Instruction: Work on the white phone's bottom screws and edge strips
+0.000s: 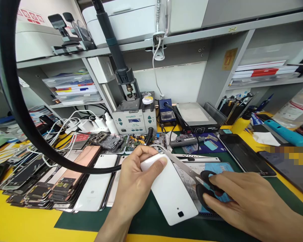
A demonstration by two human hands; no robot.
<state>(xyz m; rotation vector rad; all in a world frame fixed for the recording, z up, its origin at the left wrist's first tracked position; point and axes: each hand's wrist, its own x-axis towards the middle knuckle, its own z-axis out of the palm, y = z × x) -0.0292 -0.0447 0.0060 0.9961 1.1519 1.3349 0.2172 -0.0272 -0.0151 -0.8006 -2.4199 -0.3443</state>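
My left hand (138,178) grips one end of a white smartphone (174,195), thumb across its back and fingers behind it. The phone is tilted, with the square camera opening at its lower end. My right hand (244,198) has its fingers in the black handles of a pair of scissors (189,169). The blades point up and left, reaching to the phone's upper edge beside my left thumb. Whether the blade tips touch the phone, I cannot tell. Under the scissors lies a clear bag with blue and white contents (222,168).
Stacked phones and phone parts (65,181) lie at left on the green mat (78,220). A hot-air station (131,121) stands behind, its black hose (12,101) looping across the left. A black-screened device (244,151) and a turquoise tool (286,132) lie at right.
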